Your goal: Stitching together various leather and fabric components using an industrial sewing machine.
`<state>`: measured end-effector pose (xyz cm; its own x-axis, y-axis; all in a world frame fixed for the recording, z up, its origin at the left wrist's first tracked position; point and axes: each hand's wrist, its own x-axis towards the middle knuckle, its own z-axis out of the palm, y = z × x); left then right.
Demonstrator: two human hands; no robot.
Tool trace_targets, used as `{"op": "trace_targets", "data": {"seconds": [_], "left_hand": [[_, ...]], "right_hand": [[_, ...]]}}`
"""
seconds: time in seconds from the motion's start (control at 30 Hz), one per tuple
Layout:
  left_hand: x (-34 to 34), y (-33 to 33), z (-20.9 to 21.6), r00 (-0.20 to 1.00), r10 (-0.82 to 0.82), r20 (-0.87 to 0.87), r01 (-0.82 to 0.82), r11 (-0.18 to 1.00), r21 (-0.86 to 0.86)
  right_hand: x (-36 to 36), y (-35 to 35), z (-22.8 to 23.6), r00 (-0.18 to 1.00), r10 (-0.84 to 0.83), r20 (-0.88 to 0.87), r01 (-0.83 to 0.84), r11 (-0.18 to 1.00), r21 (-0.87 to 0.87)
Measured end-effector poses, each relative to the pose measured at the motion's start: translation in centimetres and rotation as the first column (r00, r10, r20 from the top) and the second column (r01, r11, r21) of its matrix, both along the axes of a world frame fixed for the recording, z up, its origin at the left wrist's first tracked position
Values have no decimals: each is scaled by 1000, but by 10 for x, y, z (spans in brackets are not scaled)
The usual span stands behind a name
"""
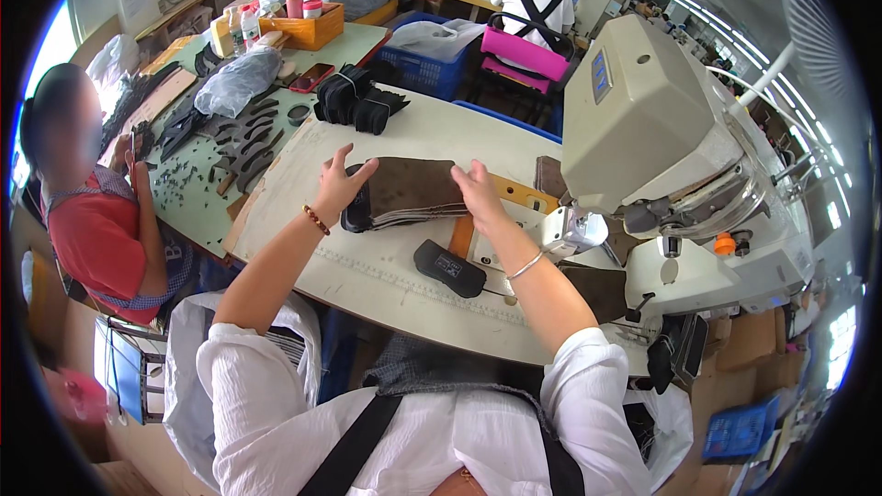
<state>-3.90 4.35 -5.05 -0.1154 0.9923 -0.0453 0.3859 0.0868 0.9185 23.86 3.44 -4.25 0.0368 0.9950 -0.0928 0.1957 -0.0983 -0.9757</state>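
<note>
Item one: I am watching a stack of brown suede-like pieces [409,191], flat and soft-edged, lying on the pale worktable [367,271] just in front of the sewing machine [643,129].

My left hand [340,186] is resting open, fingers spread, on the stack's left end. My right hand [478,193] is lying open and flat against its right end; neither is gripping.

Item two: a dark padded oblong piece [448,268] is sitting near the stack, closer to me.

Item three: a bundle of black curved pieces [354,99] is standing at the table's far edge, well apart.
</note>
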Motion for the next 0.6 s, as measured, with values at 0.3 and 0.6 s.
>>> {"op": "trace_targets", "data": {"seconds": [0.3,0.6], "left_hand": [[13,-3,-13,999,17,43,-21,997,77],[20,-9,-11,904,130,-407,-53,979,196]], "right_hand": [[-36,-6,21,999,44,6,-44,995,-85],[-35,-12,24,882,61,467,-72,997,6]]}}
